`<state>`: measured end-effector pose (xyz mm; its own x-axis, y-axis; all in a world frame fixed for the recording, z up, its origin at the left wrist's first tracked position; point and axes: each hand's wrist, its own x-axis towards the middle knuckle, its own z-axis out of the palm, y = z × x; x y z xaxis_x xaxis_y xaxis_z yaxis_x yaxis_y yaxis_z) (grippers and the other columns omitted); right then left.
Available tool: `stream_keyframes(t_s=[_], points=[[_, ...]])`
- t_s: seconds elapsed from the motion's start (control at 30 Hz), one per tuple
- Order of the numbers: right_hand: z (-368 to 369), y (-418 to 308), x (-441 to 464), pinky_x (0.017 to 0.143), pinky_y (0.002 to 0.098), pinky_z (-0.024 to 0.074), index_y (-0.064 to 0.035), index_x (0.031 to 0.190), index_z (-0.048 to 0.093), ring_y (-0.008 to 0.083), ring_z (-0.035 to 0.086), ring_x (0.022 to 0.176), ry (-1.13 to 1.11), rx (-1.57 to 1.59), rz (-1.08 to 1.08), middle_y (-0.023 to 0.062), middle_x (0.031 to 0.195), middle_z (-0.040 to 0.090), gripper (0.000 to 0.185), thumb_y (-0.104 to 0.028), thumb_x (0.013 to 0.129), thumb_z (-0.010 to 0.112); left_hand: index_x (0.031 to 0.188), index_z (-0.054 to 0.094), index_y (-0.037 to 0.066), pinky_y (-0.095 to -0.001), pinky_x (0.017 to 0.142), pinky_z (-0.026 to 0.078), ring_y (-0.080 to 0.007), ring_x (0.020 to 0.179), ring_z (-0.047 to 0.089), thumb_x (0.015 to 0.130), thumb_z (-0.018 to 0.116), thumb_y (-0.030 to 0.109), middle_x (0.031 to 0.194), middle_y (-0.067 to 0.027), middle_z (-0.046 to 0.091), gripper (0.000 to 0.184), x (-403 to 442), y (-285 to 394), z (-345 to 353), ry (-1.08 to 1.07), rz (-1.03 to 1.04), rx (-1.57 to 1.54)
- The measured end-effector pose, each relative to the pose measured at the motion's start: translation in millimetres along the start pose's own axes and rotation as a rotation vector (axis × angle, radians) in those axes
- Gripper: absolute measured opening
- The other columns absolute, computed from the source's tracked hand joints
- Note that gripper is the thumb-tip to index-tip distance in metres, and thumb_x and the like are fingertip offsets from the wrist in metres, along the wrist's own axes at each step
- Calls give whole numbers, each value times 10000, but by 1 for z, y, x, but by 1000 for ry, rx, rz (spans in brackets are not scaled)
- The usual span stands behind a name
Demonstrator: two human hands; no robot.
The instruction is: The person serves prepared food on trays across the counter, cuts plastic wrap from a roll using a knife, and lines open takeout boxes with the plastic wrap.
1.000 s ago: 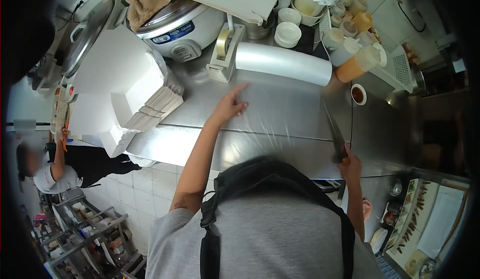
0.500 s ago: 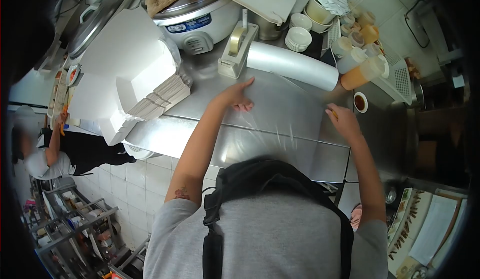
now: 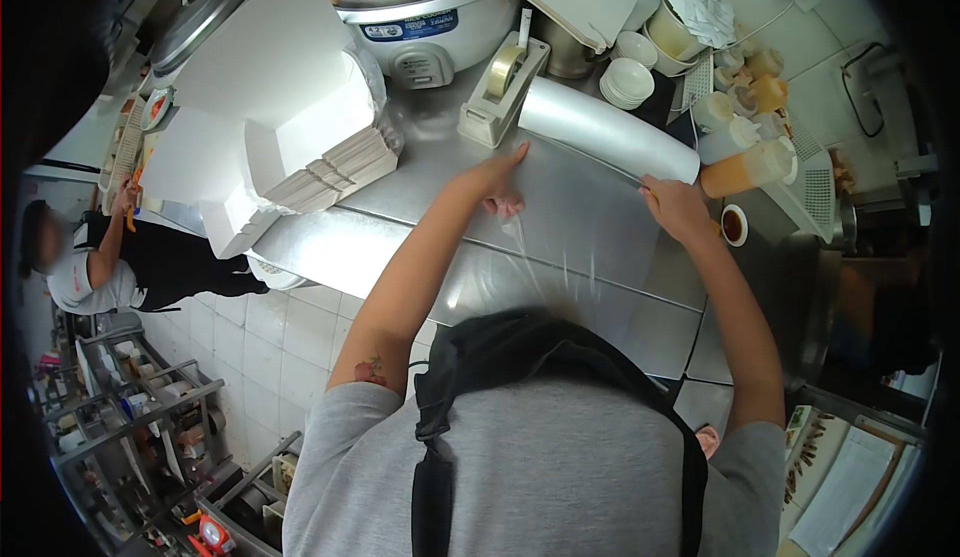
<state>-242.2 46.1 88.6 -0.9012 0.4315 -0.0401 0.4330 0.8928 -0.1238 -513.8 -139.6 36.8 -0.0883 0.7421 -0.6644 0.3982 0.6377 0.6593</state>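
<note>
A sheet of clear plastic film (image 3: 585, 222) stretches from its roll (image 3: 610, 132) over the steel counter towards my body. My left hand (image 3: 497, 183) pinches the film with curled fingers, its thumb pointing at the tape dispenser (image 3: 505, 87); creases run down from the grip. My right hand (image 3: 680, 207) is closed at the lower right end of the roll, by the film's edge. What sits inside its fingers is hidden. A small dish of dark sauce (image 3: 734, 225) lies just right of that hand.
Stacked white cardboard boxes (image 3: 330, 162) stand at the left, before a rice cooker (image 3: 430, 27). Sauce bottles (image 3: 750, 167) and small white bowls (image 3: 628, 82) crowd the back right. Another person (image 3: 95, 257) works at the far left. The steel counter (image 3: 420, 142) ends near my waist.
My right hand has moved up and left to the end of the roll; the small yellow thing seen in its fingers before is now hidden. The film bunches more under my left hand. The view has shifted.
</note>
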Motion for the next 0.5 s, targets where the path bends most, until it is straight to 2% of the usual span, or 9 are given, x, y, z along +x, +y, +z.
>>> stream_keyframes(t_s=[0.1, 0.5], points=[[-1, -3, 5, 636, 466, 498, -102, 993, 606, 363, 629, 715, 0, -14, -1, 166, 725, 634, 190, -258, 918, 528, 1499, -122, 223, -306, 541, 539, -186, 589, 659, 751, 715, 39, 775, -105, 694, 1138, 1, 0, -1, -24, 4, -59], [-11, -9, 13, 668, 461, 514, -127, 1054, 626, 346, 654, 765, -39, -52, 9, 166, 775, 654, 206, -224, 888, 553, 1447, -236, 93, -323, 540, 556, -203, 584, 661, 737, 726, 31, 766, -123, 696, 1197, 3, 5, 2, 18, 12, 36]])
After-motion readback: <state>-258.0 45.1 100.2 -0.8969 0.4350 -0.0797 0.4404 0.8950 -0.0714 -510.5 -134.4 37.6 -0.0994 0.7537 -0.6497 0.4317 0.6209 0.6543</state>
